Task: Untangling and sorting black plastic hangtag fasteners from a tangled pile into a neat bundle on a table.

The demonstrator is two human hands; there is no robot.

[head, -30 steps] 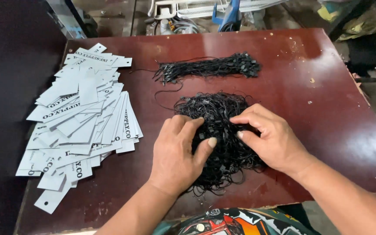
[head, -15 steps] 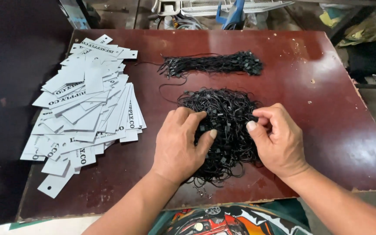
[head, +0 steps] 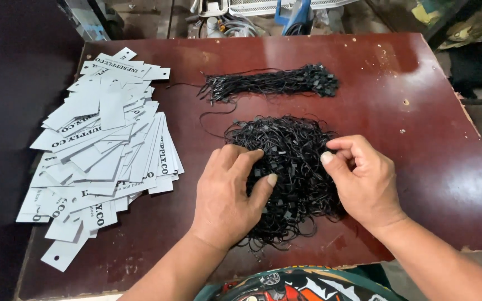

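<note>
- On the dark red tabletop (head: 397, 72), near the front edge: a loose tangle of black strings (head: 294, 161) with small black clasps, spread in a rough mound.
- Left hand (head: 232, 192) lies palm down on the tangle's left side, fingers curled into the strings, thumb stretched right across them. It presses and paws at the mass; cannot tell if any single string is pinched.
- Right hand (head: 361, 178) sits at the tangle's right edge, fingers bent inward, thumb tip set against the forefinger in a pinch. Strings lie just under the fingertips; whether one is caught in the pinch is too fine to tell.
- Behind the tangle, well apart from both hands: a second bundle (head: 271, 83) of the same black strings, laid straight and side by side, clasp ends to the right, loose tails fanning left. One stray string loops between bundle and tangle.
- Left part of the tabletop: a wide, slumped heap of pale card tags (head: 104, 150), oblong, each with a punched hole at one end and dark print. Some overhang the left edge.
- Surface is scuffed, with pale chips toward the right and back.
- Beyond the far edge: wire mesh, cables, a blue object, all partly cut off.
</note>
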